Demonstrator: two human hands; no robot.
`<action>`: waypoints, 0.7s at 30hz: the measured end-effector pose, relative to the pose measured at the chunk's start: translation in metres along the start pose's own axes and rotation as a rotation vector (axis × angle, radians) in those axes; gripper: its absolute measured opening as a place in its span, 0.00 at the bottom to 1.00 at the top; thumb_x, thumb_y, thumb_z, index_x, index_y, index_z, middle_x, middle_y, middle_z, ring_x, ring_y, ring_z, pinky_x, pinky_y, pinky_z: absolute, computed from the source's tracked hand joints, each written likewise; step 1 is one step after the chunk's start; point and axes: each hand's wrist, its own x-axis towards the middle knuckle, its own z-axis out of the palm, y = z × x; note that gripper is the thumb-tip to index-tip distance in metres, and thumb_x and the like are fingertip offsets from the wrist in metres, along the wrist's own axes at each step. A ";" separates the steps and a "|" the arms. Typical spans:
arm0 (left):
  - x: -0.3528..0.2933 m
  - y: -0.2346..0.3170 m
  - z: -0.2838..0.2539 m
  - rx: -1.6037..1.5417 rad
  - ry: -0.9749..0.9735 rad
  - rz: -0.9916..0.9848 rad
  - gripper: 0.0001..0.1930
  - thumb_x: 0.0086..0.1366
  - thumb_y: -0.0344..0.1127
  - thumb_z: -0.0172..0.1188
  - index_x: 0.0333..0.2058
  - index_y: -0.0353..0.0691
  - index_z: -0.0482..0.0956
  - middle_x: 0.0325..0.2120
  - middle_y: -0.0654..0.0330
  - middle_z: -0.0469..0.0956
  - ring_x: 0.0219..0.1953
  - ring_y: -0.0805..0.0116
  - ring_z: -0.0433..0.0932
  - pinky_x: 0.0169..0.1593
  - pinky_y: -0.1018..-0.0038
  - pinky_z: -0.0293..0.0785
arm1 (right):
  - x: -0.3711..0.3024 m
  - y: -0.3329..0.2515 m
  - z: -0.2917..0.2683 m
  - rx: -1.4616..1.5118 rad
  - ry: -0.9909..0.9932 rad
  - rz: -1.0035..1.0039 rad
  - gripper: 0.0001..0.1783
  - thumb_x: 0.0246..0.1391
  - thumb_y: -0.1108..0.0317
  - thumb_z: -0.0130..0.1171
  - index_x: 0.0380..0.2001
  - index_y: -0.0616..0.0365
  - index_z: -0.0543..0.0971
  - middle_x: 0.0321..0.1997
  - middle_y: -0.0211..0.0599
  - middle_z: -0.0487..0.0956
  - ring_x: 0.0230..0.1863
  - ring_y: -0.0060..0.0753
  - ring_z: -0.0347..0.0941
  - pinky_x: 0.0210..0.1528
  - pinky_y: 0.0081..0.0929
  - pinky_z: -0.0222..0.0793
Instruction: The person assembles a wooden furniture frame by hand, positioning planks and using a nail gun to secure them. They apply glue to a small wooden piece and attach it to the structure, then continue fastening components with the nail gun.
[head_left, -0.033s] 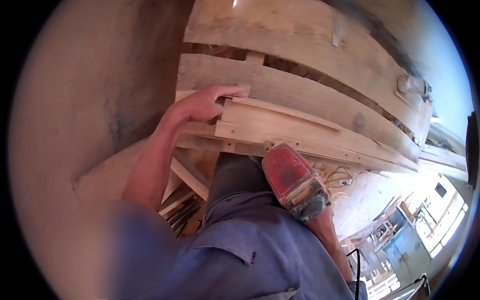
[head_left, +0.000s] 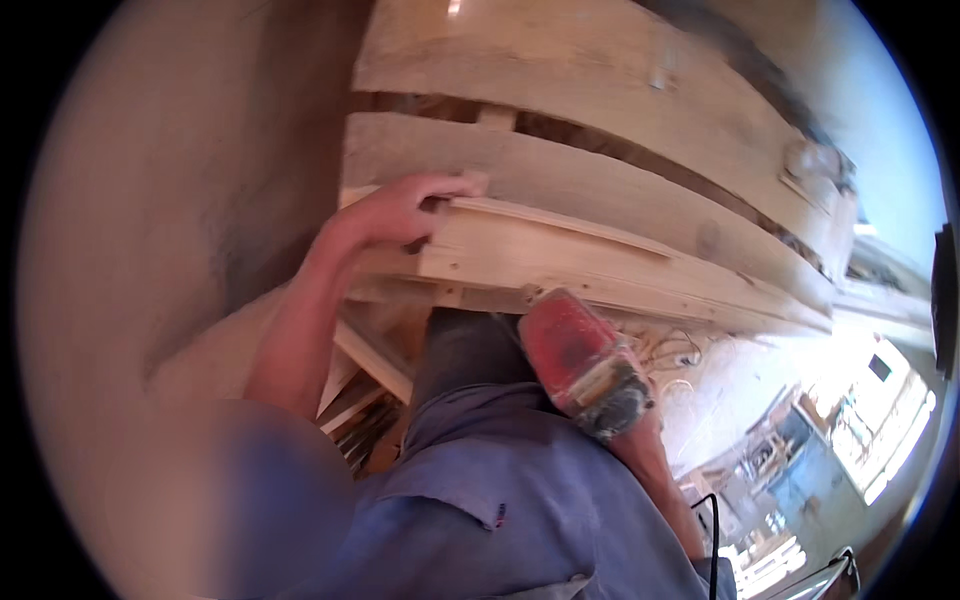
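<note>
My left hand (head_left: 400,212) grips the left end of a long pale wooden board (head_left: 540,251). Its forefinger stretches over the board's far edge while the other fingers curl at the end. Grooved along its length, the board lies on a plank bench and runs away to the right. In my right hand (head_left: 637,440) is a dusty red power tool (head_left: 570,343) with a dark end, held tilted at the board's near edge. The tool covers most of that hand's fingers. Its exact kind cannot be made out.
Wide bench planks (head_left: 560,65) with gaps between them stretch beyond the board. A dusty cylindrical object (head_left: 815,163) sits at the far right of the bench. Timber pieces (head_left: 372,360) lean below on the left. Thin curled strands (head_left: 675,347) and a black cable (head_left: 714,530) are at right.
The whole view has shifted slightly, with the bench and board a little further left and somewhat blurred. Both hands keep their holds.
</note>
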 end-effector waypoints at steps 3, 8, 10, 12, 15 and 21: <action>0.004 -0.016 0.001 0.188 0.033 0.050 0.29 0.53 0.31 0.61 0.57 0.36 0.77 0.53 0.50 0.79 0.53 0.58 0.79 0.57 0.67 0.72 | -0.009 0.030 0.002 0.058 0.003 -0.003 0.18 0.46 0.54 0.67 0.37 0.54 0.85 0.33 0.48 0.84 0.36 0.51 0.83 0.38 0.43 0.76; 0.032 0.033 0.041 0.492 0.043 0.089 0.24 0.57 0.39 0.66 0.51 0.36 0.81 0.45 0.45 0.82 0.46 0.45 0.80 0.53 0.61 0.74 | -0.031 0.024 -0.011 0.002 0.022 0.237 0.23 0.51 0.52 0.63 0.45 0.57 0.82 0.36 0.53 0.84 0.40 0.59 0.81 0.44 0.49 0.76; 0.054 0.038 0.057 0.609 0.054 0.161 0.24 0.57 0.42 0.66 0.51 0.37 0.81 0.44 0.44 0.81 0.48 0.43 0.79 0.54 0.59 0.73 | -0.042 0.039 -0.007 0.034 0.030 0.265 0.24 0.52 0.51 0.62 0.47 0.56 0.81 0.37 0.54 0.84 0.41 0.60 0.80 0.46 0.50 0.75; 0.075 0.048 0.079 0.683 0.059 0.178 0.23 0.59 0.43 0.65 0.51 0.38 0.81 0.45 0.43 0.81 0.48 0.41 0.78 0.55 0.57 0.73 | -0.052 0.045 -0.006 0.073 0.052 0.344 0.24 0.53 0.51 0.60 0.48 0.54 0.81 0.37 0.55 0.83 0.42 0.60 0.80 0.46 0.50 0.75; 0.096 0.076 0.104 0.767 0.037 0.128 0.22 0.63 0.45 0.61 0.51 0.37 0.80 0.45 0.43 0.81 0.49 0.39 0.77 0.57 0.55 0.71 | -0.071 0.055 -0.011 0.174 0.132 0.457 0.22 0.54 0.51 0.59 0.49 0.50 0.81 0.39 0.54 0.83 0.43 0.61 0.80 0.47 0.50 0.74; 0.126 0.078 0.156 0.821 0.080 0.203 0.16 0.65 0.43 0.59 0.41 0.36 0.82 0.35 0.39 0.80 0.42 0.36 0.77 0.46 0.49 0.71 | -0.134 0.123 0.001 0.373 0.396 0.604 0.20 0.49 0.51 0.65 0.43 0.49 0.84 0.38 0.50 0.84 0.42 0.57 0.81 0.46 0.47 0.76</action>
